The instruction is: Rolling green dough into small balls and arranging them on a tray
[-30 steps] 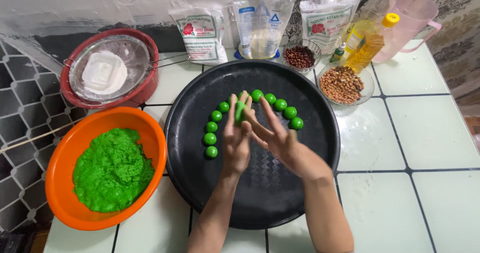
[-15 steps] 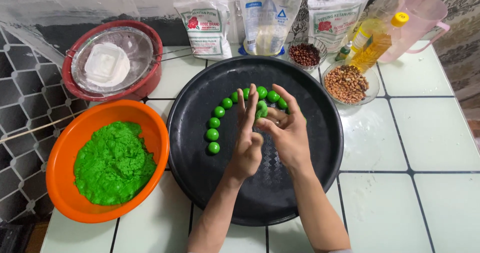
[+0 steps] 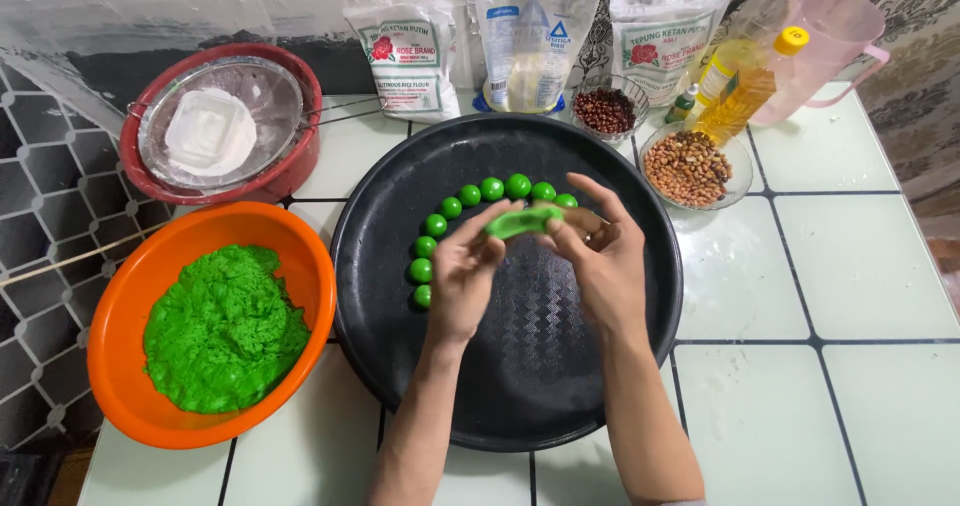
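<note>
My left hand [image 3: 468, 271] and my right hand [image 3: 601, 255] meet above a round black tray [image 3: 400, 361] and together pinch a flattened piece of green dough [image 3: 522, 221] between their fingertips. Several small green dough balls [image 3: 455, 207] lie in an arc on the tray's far left part, just beyond my fingers. An orange bowl [image 3: 140, 396] to the left of the tray holds a mass of green dough [image 3: 224, 327].
A red bowl with a sieve and a white container [image 3: 213, 131] stands at the back left. Three flour bags [image 3: 532, 36], a dish of red beans [image 3: 604, 110], a dish of peanuts [image 3: 687, 167], an oil bottle [image 3: 745, 84] and a pink jug [image 3: 827, 50] line the back.
My palms were pressed together rolling dough; now they have parted, and the fingertips hold the dough flattened into a small strip. The view has shifted slightly.
</note>
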